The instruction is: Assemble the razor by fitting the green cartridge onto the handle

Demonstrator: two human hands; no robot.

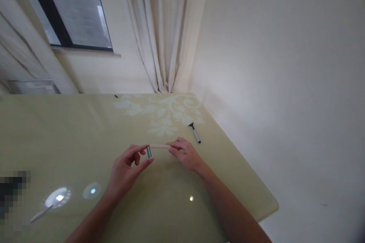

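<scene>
Razor (159, 146) pinched — left hand (129, 164), right hand (186, 154); forearms (95, 212) slanted inward

Held cartridge (148, 152): teal green along its face, with a darker edge beside the green
Held stick (159, 146): plain pale cream, close to ivory
Razor (195, 133): black head, light grey handle, black end
Small piece at the far edge (116, 96): black
Tabletop (85, 133): pale yellowish green, glossy, spotted with white reflections
Tabletop pattern (162, 129): whitish flowers, leaves and curling scrolls
Middle curtain (164, 26): plain cream, greyer in the folds
Left curtain (25, 41): the same cream, shaded grey
Window frame (53, 7): black
Window pane (82, 7): bluish grey with white reflections
Right wall (270, 64): plain off-white, shading to grey
</scene>
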